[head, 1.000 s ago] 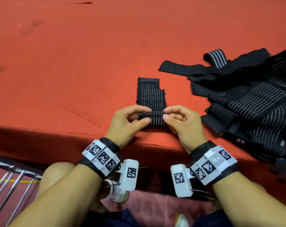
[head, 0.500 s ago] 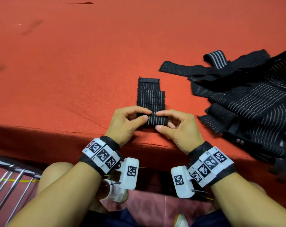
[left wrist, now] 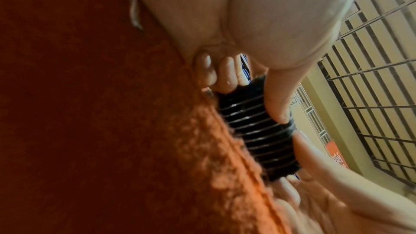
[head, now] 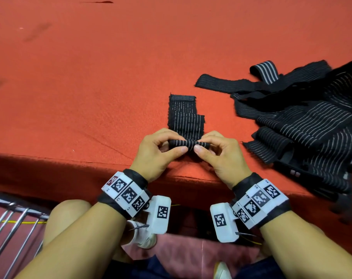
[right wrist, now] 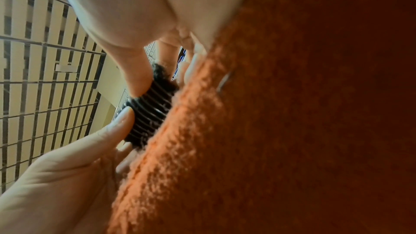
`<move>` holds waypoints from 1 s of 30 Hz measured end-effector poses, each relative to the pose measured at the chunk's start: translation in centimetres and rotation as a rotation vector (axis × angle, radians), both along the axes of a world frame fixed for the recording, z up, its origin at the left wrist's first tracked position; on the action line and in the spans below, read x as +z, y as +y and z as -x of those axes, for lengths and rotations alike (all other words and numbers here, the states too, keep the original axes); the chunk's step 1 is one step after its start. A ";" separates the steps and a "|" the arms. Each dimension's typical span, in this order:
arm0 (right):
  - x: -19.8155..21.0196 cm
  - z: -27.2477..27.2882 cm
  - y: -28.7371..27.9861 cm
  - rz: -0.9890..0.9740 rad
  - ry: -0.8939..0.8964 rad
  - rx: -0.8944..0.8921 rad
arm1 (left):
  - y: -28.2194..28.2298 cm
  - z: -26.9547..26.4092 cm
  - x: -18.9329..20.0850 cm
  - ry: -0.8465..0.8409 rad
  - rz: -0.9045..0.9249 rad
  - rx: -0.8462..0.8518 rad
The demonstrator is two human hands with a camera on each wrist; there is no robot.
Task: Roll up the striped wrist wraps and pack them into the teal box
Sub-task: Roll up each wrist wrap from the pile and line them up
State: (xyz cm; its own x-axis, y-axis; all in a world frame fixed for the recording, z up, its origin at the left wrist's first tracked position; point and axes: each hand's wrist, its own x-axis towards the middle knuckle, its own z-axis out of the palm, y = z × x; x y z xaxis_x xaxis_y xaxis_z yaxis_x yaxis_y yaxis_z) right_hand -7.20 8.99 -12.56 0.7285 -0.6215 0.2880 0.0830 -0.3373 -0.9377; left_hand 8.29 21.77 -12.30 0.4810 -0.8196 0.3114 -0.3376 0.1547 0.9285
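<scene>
Pinching the rolled near end of a striped wrist wrap (head: 188, 143) between thumbs and fingers, the left hand (head: 158, 153) and right hand (head: 221, 156) hold it at the red felt table's (head: 90, 87) 6 o'clock edge. Its unrolled tail lies flat toward 12 o'clock. More wraps (head: 304, 125) sit heaped at 3 o'clock, seemingly tangled.

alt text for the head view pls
Both hands, left hand and right hand, pinch the rolled near end of a striped wrist wrap on a red table. A pile of unrolled wraps lies to the right.
</scene>
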 end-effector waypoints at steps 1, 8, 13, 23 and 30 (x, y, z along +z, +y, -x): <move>0.1 0.0 0.1 -0.007 -0.010 -0.002 | 0.0 0.0 0.0 0.021 -0.009 -0.009; 0.1 -0.1 0.2 -0.123 -0.015 0.054 | 0.0 0.0 0.1 0.087 -0.032 -0.008; 0.3 0.0 0.2 -0.182 -0.047 0.067 | 0.0 0.3 0.3 0.085 -0.020 -0.033; 0.4 0.1 0.3 -0.136 -0.057 0.060 | 0.2 0.1 0.5 0.186 -0.020 -0.053; 0.6 0.3 0.2 -0.158 -0.124 0.045 | 0.3 0.3 0.8 0.183 -0.012 -0.122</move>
